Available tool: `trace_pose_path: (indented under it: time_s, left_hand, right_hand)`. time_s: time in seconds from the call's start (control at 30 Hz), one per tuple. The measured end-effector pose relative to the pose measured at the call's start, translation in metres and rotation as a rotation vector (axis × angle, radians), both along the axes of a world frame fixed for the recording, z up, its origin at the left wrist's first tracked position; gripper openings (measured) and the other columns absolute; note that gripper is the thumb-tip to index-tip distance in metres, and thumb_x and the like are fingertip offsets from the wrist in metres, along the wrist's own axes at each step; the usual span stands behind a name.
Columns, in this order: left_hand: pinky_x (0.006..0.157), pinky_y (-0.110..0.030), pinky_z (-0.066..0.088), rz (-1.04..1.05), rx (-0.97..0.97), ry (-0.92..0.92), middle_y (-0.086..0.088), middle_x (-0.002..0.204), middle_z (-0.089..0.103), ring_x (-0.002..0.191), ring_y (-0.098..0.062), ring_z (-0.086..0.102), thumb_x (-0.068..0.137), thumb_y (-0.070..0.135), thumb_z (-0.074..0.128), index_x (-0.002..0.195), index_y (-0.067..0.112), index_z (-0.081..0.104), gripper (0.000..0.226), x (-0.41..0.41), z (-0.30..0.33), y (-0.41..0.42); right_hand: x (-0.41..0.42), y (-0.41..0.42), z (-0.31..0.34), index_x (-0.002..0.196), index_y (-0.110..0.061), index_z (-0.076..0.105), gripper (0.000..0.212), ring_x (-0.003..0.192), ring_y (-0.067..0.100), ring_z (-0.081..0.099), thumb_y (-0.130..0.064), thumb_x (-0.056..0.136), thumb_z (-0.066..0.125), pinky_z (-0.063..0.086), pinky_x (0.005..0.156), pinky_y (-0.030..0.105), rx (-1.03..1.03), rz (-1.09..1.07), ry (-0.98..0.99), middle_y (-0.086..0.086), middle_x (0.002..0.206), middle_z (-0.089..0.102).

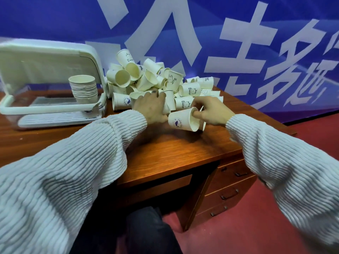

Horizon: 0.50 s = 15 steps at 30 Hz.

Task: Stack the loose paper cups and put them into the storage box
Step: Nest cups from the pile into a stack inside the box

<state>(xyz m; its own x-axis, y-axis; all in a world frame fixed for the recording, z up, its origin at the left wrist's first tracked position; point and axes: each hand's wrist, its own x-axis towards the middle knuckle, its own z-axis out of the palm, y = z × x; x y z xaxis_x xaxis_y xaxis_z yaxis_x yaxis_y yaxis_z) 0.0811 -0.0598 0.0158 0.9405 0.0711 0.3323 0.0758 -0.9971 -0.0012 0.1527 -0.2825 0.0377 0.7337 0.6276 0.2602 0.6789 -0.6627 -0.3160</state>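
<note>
A heap of loose white paper cups (146, 79) lies at the back of the wooden desk against the blue wall. My left hand (149, 107) rests on cups at the heap's front edge, fingers curled over one cup (169, 101). My right hand (211, 111) grips a cup lying on its side (181, 121) by its rim, thumb inside the mouth. The white storage box (45, 110) stands at the left with its lid raised, and a stack of nested cups (83, 88) stands inside it.
The desk (174, 154) has bare wood in front of the heap, and its front edge runs near my sleeves. Drawers (229, 191) sit under the right side. Red floor lies to the right and below.
</note>
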Motion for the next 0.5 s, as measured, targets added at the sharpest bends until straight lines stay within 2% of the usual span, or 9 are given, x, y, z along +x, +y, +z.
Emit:
trace_pose_path:
  time_s: [0.1, 0.2, 0.27, 0.37, 0.5]
  left_hand:
    - [0.093, -0.051, 0.050, 0.032, -0.187, -0.060, -0.021, 0.128, 0.053, 0.119, -0.041, 0.055, 0.078, 0.049, 0.067, 0.134, 0.005, 0.043, 0.075, -0.012, 0.010, 0.020]
    - [0.099, -0.050, 0.049, 0.062, -0.407, -0.139, -0.018, 0.130, 0.058, 0.123, -0.037, 0.055, 0.081, 0.044, 0.068, 0.141, 0.005, 0.040, 0.076, -0.029, 0.025, 0.036]
    - [0.100, -0.049, 0.048, 0.096, -0.463, -0.211, -0.016, 0.135, 0.058, 0.125, -0.036, 0.055, 0.084, 0.041, 0.068, 0.146, 0.008, 0.036, 0.077, -0.041, 0.034, 0.047]
    - [0.101, -0.045, 0.048, 0.129, -0.498, -0.316, -0.013, 0.140, 0.057, 0.128, -0.035, 0.054, 0.081, 0.043, 0.067, 0.149, 0.013, 0.036, 0.080, -0.059, 0.044, 0.064]
    - [0.111, -0.037, 0.037, 0.128, -0.574, -0.463, -0.011, 0.154, 0.046, 0.140, -0.028, 0.044, 0.087, 0.038, 0.070, 0.155, 0.011, 0.031, 0.083, -0.087, 0.055, 0.088]
  right_hand:
    - [0.000, 0.015, 0.003, 0.094, -0.019, 0.068, 0.006, 0.090, 0.022, 0.064, -0.018, 0.088, 0.066, 0.051, 0.074, 0.035, 0.094, -0.031, 0.019, 0.000, 0.093, 0.069]
    - [-0.002, 0.034, 0.006, 0.087, -0.022, 0.067, 0.005, 0.083, 0.021, 0.066, -0.017, 0.087, 0.067, 0.055, 0.076, 0.039, 0.163, -0.066, 0.049, -0.003, 0.084, 0.067]
    - [-0.006, 0.049, 0.009, 0.082, -0.024, 0.066, 0.008, 0.078, 0.021, 0.068, -0.018, 0.087, 0.066, 0.057, 0.072, 0.038, 0.218, -0.077, 0.063, -0.003, 0.081, 0.068]
    - [-0.013, 0.075, 0.014, 0.089, -0.021, 0.069, 0.007, 0.066, 0.016, 0.073, -0.015, 0.086, 0.065, 0.062, 0.064, 0.034, 0.294, -0.074, 0.120, 0.002, 0.081, 0.074]
    - [-0.024, 0.117, 0.027, 0.084, -0.020, 0.071, 0.008, 0.057, 0.011, 0.072, -0.015, 0.084, 0.065, 0.061, 0.064, 0.037, 0.357, -0.029, 0.144, -0.001, 0.069, 0.075]
